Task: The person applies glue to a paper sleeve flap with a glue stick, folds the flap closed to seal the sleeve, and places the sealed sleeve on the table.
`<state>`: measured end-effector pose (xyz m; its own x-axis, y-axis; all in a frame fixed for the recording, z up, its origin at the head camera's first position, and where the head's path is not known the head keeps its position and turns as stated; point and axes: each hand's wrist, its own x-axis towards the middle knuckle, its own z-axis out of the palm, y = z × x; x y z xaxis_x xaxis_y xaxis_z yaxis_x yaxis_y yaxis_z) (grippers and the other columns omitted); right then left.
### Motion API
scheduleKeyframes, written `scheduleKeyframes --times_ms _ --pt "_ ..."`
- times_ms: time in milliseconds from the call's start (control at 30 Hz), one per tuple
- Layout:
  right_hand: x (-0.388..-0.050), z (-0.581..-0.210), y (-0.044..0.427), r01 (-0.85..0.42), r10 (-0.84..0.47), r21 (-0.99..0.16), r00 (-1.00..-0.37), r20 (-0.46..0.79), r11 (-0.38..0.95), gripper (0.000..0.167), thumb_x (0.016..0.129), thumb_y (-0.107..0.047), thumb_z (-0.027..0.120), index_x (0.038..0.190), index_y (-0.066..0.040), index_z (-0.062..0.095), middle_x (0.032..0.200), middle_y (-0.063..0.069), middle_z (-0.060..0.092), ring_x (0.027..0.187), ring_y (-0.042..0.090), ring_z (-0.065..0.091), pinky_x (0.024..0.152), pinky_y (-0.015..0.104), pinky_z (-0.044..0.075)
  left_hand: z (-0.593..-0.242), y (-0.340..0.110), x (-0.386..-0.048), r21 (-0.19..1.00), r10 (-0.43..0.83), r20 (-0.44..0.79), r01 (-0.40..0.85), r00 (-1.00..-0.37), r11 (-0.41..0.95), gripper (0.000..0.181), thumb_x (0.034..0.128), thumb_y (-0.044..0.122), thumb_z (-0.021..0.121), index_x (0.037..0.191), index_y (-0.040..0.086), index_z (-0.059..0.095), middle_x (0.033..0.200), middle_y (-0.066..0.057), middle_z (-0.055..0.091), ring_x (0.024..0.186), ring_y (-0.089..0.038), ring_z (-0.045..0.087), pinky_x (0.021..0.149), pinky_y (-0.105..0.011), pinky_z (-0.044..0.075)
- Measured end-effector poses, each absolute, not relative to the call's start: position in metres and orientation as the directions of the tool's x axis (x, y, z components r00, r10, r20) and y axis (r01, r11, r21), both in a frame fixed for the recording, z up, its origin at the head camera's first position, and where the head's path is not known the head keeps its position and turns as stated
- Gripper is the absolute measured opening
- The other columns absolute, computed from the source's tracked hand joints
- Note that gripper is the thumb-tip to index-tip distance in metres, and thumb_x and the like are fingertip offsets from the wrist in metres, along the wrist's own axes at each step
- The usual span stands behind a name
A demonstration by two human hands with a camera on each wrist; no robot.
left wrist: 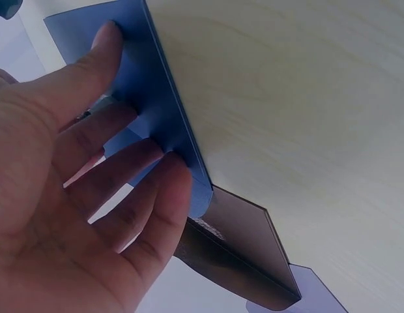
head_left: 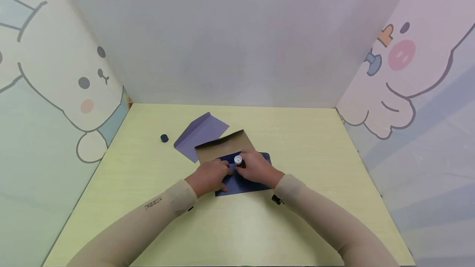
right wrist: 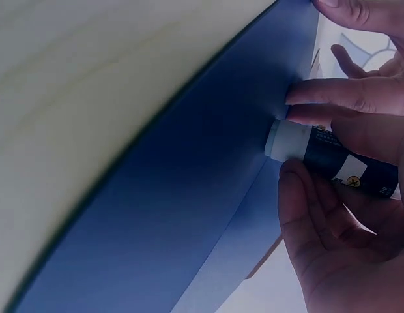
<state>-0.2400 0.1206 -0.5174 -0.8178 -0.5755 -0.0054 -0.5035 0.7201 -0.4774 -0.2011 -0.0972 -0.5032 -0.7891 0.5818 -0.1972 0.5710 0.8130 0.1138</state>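
Observation:
A dark blue envelope lies on the table with its flap unfolded toward the far side. My right hand holds a glue stick between thumb and fingers. The glue stick's pale tip end points down against the envelope, near the flap's fold in the right wrist view. To the left, my left hand rests its fingertips on the envelope; in the left wrist view its thumb and fingers are spread and touch the blue paper. Part of the envelope is hidden under both hands.
Just behind lies a brown envelope, flap raised, partly under the blue one. A purple envelope lies farther back left. The dark glue stick cap stands at the left on the pale yellow table. Patterned walls enclose the table.

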Motion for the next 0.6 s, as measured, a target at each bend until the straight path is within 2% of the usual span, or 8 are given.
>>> scheduleKeyframes --times_ms 333,433,600 --pt "-0.2408 -0.5201 0.1174 -0.489 -0.561 -0.478 -0.828 -0.009 0.73 0.017 0.107 -0.02 0.089 0.111 -0.005 0.083 0.106 0.006 0.07 0.089 0.014 0.065 0.082 0.033 0.06 -0.5039 -0.0987 -0.2003 0.127 0.586 -0.191 0.572 -0.787 0.81 0.048 0.0918 0.042 0.105 0.132 0.021 0.089 0.123 -0.005 0.083 0.103 -0.022 0.072 0.098 -0.045 0.07" --pt "-0.2416 -0.5213 0.1177 -0.489 -0.56 -0.48 -0.829 -0.004 0.728 0.016 0.106 -0.02 0.089 0.109 -0.005 0.083 0.106 0.006 0.071 0.089 0.015 0.065 0.081 0.034 0.06 -0.5054 -0.1004 -0.1996 0.109 0.59 -0.192 0.58 -0.785 0.807 0.048 0.0938 0.043 0.103 0.134 0.022 0.089 0.129 -0.005 0.084 0.107 -0.024 0.075 0.098 -0.045 0.07" --pt "-0.2407 -0.5212 0.1197 -0.472 -0.545 -0.485 -0.839 -0.01 0.736 0.017 0.107 -0.022 0.089 0.111 -0.006 0.082 0.11 0.007 0.074 0.091 0.015 0.068 0.085 0.037 0.063 -0.5112 -0.1031 -0.1969 0.071 0.594 -0.179 0.592 -0.784 0.803 0.041 0.0985 0.048 0.098 0.125 0.018 0.091 0.144 -0.006 0.085 0.108 -0.027 0.079 0.097 -0.043 0.07"
